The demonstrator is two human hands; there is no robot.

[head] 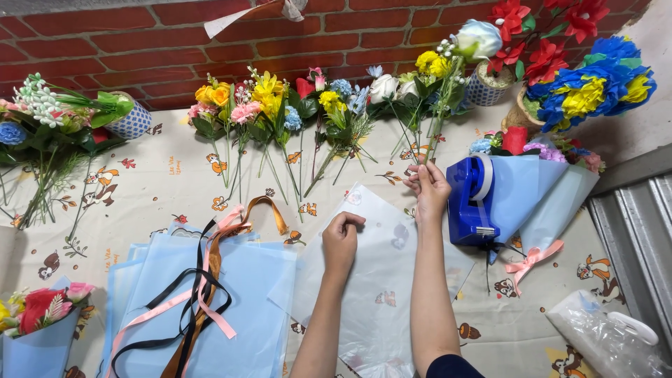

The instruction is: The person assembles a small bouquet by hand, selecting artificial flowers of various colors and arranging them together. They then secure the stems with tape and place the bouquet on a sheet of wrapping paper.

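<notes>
— On the cartoon-printed cream tablecloth [168,175], what lies under the hands?

— A translucent, frosted wrapping sheet [381,280], roughly diamond-laid, one corner pointing toward the brick wall [140,42]. The cloth's little animal prints show faintly through it. It sits at the middle of the table, between the stack of pale blue wrapping sheets [259,301] and the blue tape dispenser [467,203].

— And the left hand [341,241]?

— Curled into a loose fist, fingers pressed together, knuckles resting on the sheet's upper left edge. Whether it pinches the edge, I cannot tell.

— The right hand [428,190]?

— Raised at the sheet's far corner, fingertips pinching the thin green stems of an artificial flower spray [437,91] with yellow and white blooms, whose heads lie toward the wall.

— What else is about?

— A row of artificial flowers in yellow, pink, red and blue [280,105] lies along the wall. Pink, black and brown satin ribbons [203,287] trail over the blue stack. Just right of the dispenser lies a finished bouquet in pale blue wrap [553,196], tied with a pink bow.
</notes>
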